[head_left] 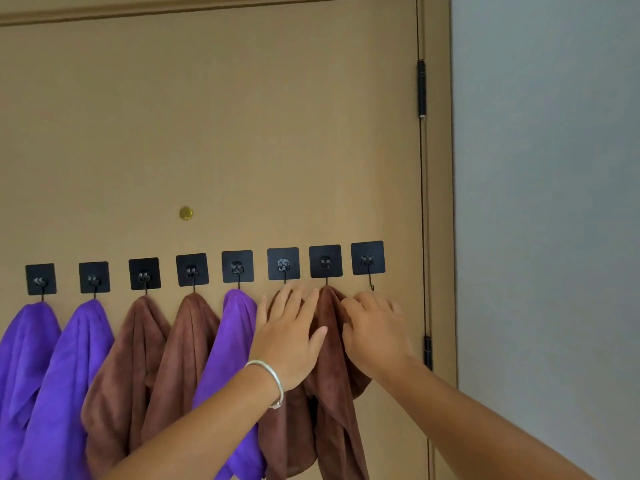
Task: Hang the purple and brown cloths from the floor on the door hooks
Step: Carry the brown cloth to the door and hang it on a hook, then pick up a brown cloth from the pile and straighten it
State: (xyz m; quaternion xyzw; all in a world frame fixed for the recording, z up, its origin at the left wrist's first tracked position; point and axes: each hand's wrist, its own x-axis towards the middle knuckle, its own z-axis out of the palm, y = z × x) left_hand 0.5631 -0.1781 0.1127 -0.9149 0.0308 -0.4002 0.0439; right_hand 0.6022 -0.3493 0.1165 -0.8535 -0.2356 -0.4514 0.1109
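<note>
A row of several black square hooks runs across the tan door (242, 133). Purple cloths (79, 358) and brown cloths (128, 358) hang from all but the rightmost hook (368, 259), which is bare. The newest brown cloth (332, 393) hangs from the second hook from the right (325, 262). My left hand (289, 337), fingers spread, lies flat over the brown cloth on the hook to its left. My right hand (375, 330) rests with curled fingers on the newest cloth's right edge; whether it pinches the fabric I cannot tell.
A brass peephole (186, 213) sits above the hooks. Black hinges (421, 88) mark the door's right edge, with a grey wall (547, 202) beyond the frame. The floor is out of view.
</note>
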